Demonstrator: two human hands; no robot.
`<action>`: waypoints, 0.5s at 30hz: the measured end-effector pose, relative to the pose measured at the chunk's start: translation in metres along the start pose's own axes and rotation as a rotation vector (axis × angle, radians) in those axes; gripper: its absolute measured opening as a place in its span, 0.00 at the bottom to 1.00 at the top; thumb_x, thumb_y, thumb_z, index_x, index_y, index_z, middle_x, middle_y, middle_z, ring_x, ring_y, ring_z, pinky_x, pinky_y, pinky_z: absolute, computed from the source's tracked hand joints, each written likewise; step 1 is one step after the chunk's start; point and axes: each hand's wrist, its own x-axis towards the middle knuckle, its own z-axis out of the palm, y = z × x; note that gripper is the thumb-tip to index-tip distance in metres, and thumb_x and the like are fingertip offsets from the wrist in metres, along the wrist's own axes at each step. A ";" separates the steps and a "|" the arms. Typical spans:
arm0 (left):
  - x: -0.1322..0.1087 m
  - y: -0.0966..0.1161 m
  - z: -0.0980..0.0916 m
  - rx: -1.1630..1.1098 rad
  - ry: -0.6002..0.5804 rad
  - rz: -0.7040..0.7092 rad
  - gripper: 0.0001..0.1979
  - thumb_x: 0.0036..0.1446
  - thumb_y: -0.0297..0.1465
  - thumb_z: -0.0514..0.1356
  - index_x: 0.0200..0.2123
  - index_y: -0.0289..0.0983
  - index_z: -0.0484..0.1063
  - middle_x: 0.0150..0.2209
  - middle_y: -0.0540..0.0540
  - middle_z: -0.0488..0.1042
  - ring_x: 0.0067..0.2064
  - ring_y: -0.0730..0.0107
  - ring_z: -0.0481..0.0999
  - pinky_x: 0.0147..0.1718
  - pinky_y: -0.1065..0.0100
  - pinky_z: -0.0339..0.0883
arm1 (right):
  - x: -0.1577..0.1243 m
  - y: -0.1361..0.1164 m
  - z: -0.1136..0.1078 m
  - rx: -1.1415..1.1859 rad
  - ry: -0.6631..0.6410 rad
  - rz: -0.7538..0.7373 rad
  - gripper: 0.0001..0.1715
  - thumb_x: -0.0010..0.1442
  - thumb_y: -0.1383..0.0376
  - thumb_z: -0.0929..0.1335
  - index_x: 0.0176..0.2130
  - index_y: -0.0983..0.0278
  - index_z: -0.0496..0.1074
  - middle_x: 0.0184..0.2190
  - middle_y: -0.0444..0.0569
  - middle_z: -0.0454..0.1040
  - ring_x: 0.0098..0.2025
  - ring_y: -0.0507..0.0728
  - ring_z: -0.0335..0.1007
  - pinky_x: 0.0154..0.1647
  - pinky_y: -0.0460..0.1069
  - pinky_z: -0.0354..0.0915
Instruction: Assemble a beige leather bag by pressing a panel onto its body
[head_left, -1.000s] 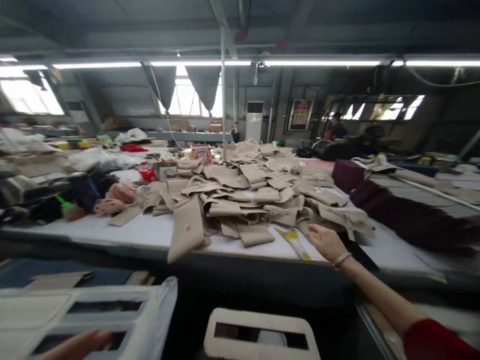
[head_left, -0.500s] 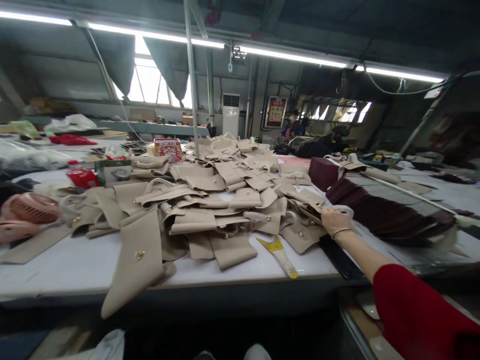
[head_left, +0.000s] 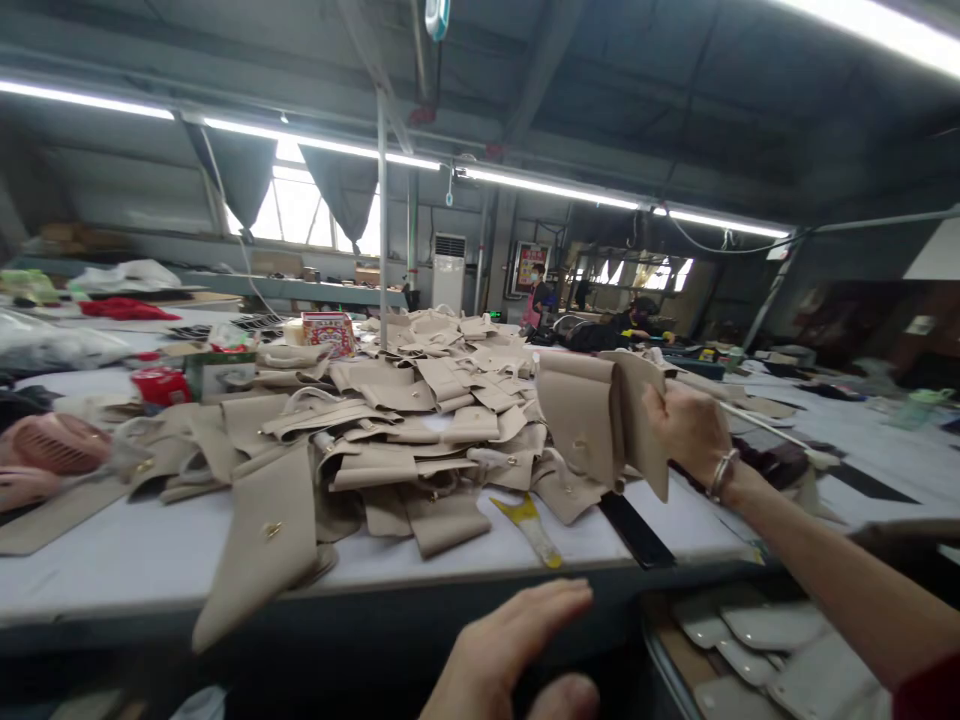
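My right hand (head_left: 694,432) is closed on a folded beige leather bag panel (head_left: 574,410) with a small metal clasp, held up above the table at the right of the pile. My left hand (head_left: 506,650), in front of the table edge at the bottom, has thumb and fingers apart and holds nothing. A heap of similar beige bag pieces (head_left: 386,465), with pale handles and gold-coloured clasps, spreads over the white table (head_left: 135,565). One pointed flap (head_left: 259,540) hangs over its front edge. The yellow-ended forked tool (head_left: 534,530) lies beside the heap.
A black strip (head_left: 637,530) lies under the held panel. At left are a pink fan (head_left: 60,443) and a red package (head_left: 160,386). Pale pieces (head_left: 780,625) fill a box below right. A thin rod (head_left: 772,430) crosses at right. People (head_left: 534,300) are in the background.
My right hand has lifted the beige bag panel off the heap, raising it upright. My left hand has come into view from below. The camera view has turned slightly right and up.
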 end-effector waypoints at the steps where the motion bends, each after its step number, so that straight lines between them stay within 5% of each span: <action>1: 0.007 0.001 0.010 -0.027 -0.008 -0.001 0.27 0.57 0.48 0.63 0.58 0.48 0.73 0.60 0.45 0.72 0.63 0.44 0.67 0.64 0.51 0.58 | -0.011 -0.019 -0.012 0.067 0.005 -0.031 0.20 0.68 0.58 0.60 0.30 0.65 0.70 0.27 0.53 0.74 0.28 0.56 0.67 0.30 0.51 0.54; 4: 0.019 0.003 0.036 -0.188 -0.065 0.013 0.29 0.61 0.38 0.61 0.65 0.44 0.63 0.62 0.43 0.69 0.61 0.54 0.69 0.62 0.57 0.60 | -0.049 -0.072 -0.042 0.284 0.003 -0.094 0.23 0.68 0.56 0.58 0.26 0.63 0.68 0.23 0.51 0.73 0.24 0.55 0.66 0.28 0.50 0.54; 6: 0.019 0.000 0.045 -0.309 0.015 0.001 0.32 0.61 0.36 0.61 0.67 0.41 0.59 0.55 0.40 0.73 0.51 0.60 0.76 0.52 0.61 0.68 | -0.075 -0.102 -0.058 0.419 -0.014 -0.109 0.28 0.68 0.53 0.58 0.21 0.62 0.65 0.17 0.48 0.69 0.20 0.53 0.62 0.25 0.49 0.54; 9: 0.002 -0.012 0.043 -0.418 0.303 -0.073 0.34 0.61 0.41 0.61 0.67 0.36 0.58 0.41 0.42 0.77 0.36 0.66 0.76 0.39 0.65 0.70 | -0.114 -0.139 -0.075 0.597 -0.051 -0.132 0.32 0.69 0.50 0.58 0.18 0.61 0.63 0.13 0.44 0.65 0.17 0.52 0.61 0.20 0.47 0.54; 15: -0.080 -0.028 -0.007 -0.173 0.906 0.003 0.30 0.57 0.49 0.62 0.54 0.34 0.73 0.47 0.38 0.77 0.52 0.51 0.73 0.53 0.61 0.64 | -0.186 -0.185 -0.107 0.952 -0.045 -0.227 0.23 0.67 0.55 0.64 0.25 0.63 0.72 0.16 0.42 0.67 0.17 0.51 0.63 0.20 0.44 0.60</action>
